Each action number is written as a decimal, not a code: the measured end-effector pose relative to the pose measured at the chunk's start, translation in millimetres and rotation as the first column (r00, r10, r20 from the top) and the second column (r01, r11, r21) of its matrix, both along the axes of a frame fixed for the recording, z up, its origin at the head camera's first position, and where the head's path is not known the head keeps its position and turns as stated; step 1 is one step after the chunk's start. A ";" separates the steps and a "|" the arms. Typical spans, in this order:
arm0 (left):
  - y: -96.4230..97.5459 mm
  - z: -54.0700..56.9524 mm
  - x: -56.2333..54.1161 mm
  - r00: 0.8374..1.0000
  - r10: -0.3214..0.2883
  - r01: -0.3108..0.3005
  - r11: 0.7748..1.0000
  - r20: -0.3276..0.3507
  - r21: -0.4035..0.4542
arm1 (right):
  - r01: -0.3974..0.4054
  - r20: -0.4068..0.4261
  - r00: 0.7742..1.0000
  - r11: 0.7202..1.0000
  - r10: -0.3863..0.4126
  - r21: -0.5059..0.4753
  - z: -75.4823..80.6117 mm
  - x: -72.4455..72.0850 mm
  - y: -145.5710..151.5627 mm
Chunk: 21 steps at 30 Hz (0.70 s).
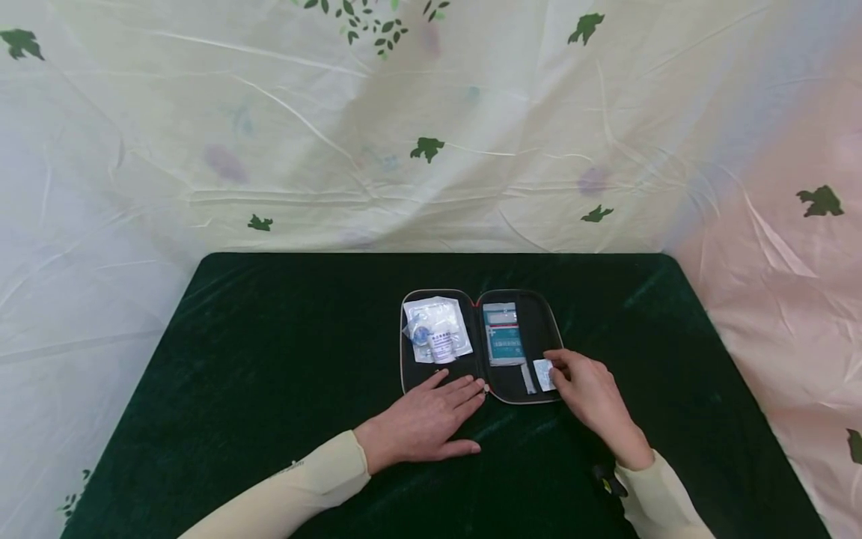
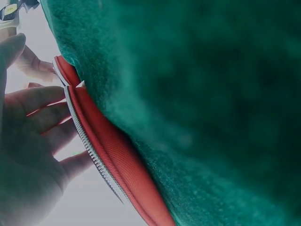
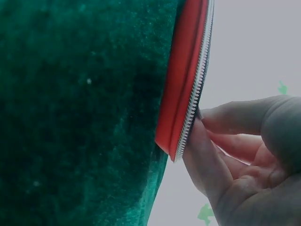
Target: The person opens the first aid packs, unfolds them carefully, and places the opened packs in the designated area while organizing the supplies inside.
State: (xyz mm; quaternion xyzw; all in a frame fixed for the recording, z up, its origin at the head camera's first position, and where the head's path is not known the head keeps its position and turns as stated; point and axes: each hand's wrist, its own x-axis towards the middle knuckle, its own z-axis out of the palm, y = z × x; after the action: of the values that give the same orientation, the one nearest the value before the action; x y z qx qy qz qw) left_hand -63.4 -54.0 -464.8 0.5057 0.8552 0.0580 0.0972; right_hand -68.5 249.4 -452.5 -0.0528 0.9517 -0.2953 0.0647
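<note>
A zippered first-aid case lies unfolded on the table, black inside, with a red shell and silver zipper in the wrist views. My left hand rests on the near edge of its left half, fingers straight and spread. At the right half's near corner, my right hand pinches a small white packet between thumb and fingers; part of the packet is hidden. Beside it lies a narrow pale strip. Above that are teal-and-white packets. Clear plastic packets and a white labelled roll fill the left half.
Dark green cloth covers the table around the case. A pale curtain with green leaf prints hangs behind the table's far edge and along both sides. A dark device sits at the right wrist.
</note>
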 end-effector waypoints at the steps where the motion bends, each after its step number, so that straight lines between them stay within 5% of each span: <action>1: 0.1 0.1 -0.1 1.000 0.000 0.000 1.000 0.002 0.000 | -0.005 -0.002 1.000 1.000 0.005 0.003 0.3 0.1 -0.1; 21: 0.0 1.2 -0.4 1.000 0.001 -0.001 1.000 0.017 -0.003 | -0.045 0.041 0.998 0.999 0.045 0.000 -3.5 -4.0 -6.3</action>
State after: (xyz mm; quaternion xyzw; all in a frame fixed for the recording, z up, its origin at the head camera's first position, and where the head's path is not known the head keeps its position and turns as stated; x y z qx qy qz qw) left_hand -63.8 -54.0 -463.6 0.5046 0.8547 0.0613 0.1053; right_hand -72.5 243.1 -456.0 -0.0682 0.9489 -0.2943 0.0911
